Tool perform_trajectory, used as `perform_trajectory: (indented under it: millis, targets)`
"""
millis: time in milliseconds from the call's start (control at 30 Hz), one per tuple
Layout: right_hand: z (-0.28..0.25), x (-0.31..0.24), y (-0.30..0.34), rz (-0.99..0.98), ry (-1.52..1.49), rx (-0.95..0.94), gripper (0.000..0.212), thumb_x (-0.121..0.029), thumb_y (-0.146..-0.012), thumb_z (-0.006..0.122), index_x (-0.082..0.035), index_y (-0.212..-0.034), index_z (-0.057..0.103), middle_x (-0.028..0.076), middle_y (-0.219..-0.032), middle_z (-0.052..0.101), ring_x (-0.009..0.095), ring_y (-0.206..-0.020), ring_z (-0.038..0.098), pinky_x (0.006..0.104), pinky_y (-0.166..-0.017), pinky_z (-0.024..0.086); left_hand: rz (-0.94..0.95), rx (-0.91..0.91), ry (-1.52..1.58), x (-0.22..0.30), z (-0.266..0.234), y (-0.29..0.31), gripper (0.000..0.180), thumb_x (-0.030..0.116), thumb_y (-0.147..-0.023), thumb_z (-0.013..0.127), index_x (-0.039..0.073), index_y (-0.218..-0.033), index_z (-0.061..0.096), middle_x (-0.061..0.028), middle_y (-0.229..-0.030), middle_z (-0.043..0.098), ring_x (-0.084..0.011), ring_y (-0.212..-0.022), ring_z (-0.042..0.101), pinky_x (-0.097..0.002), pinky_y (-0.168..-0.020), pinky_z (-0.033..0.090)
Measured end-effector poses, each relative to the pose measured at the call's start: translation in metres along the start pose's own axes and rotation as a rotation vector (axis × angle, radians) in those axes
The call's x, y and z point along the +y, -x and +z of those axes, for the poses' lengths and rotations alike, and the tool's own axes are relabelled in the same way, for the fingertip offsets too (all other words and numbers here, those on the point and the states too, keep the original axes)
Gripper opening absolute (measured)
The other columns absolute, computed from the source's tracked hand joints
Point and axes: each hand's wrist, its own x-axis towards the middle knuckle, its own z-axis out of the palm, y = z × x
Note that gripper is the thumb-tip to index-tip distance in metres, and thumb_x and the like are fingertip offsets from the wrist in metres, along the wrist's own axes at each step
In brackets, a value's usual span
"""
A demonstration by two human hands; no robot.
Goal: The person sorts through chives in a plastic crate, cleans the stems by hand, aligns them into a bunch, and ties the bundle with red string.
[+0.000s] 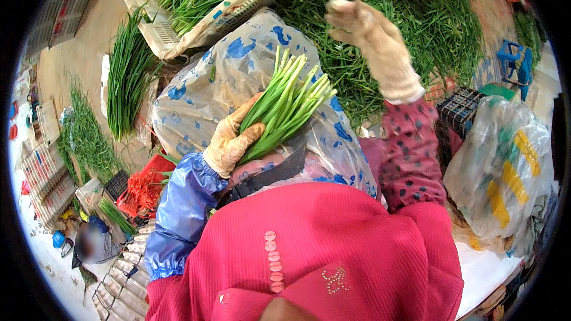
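In my gloved left hand (235, 137), closed round it, is a bunch of garlic chives (291, 101), pale cut ends pointing up and to the right. The bunch lies over my lap, which a clear plastic apron with blue prints (238, 53) covers. My right hand (366, 30), in a whitish glove and slightly blurred, is raised over a large heap of loose green leaves (428, 18). Its fingers look apart and nothing shows in them.
A cream plastic basket (172, 50) holds chives at the top left, with another bunch (128, 77) beside it. A red container with orange-red strips (143, 193) stands at my left. At right are a black crate (461, 107), a plastic bag (499, 160) and a blue stool (517, 62).
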Motion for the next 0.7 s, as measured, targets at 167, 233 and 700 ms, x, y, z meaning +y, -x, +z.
perform_trajectory:
  millis: [167, 233, 700]
  targets:
    - [0.026, -0.037, 0.047, -0.022, 0.694, -0.143, 0.038, -0.015, -0.072, 0.075, -0.004, -0.106, 0.063, 0.023, -0.133, 0.05, 0.034, -0.116, 0.054, 0.0361, -0.095, 0.045, 0.062, 0.015, 0.043, -0.005, 0.002, 0.003, 0.058, 0.008, -0.093, 0.057, 0.001, -0.145, 0.031, -0.0107, -0.139, 0.047, -0.0175, -0.125, 0.046, -0.0314, -0.105, 0.036]
    - [0.051, -0.042, 0.053, -0.143, 1.019, -0.179, 0.045, -0.013, -0.064, 0.079, -0.006, -0.106, 0.064, 0.026, -0.133, 0.047, 0.039, -0.122, 0.049, 0.04, -0.101, 0.041, 0.056, 0.035, 0.087, -0.006, 0.007, 0.003, 0.057, 0.008, -0.094, 0.057, 0.001, -0.144, 0.032, -0.011, -0.139, 0.047, -0.0177, -0.124, 0.047, -0.0315, -0.105, 0.037]
    - [0.015, -0.016, 0.059, 0.109, 0.297, 0.586, 0.038, -0.009, -0.091, 0.057, 0.0, -0.128, 0.054, 0.009, -0.096, 0.068, 0.013, -0.09, 0.063, 0.0275, -0.081, 0.052, 0.207, 0.239, 0.072, -0.017, 0.017, 0.019, 0.059, 0.013, -0.09, 0.063, -0.001, -0.141, 0.037, -0.0117, -0.132, 0.053, -0.02, -0.118, 0.053, -0.0329, -0.102, 0.04]
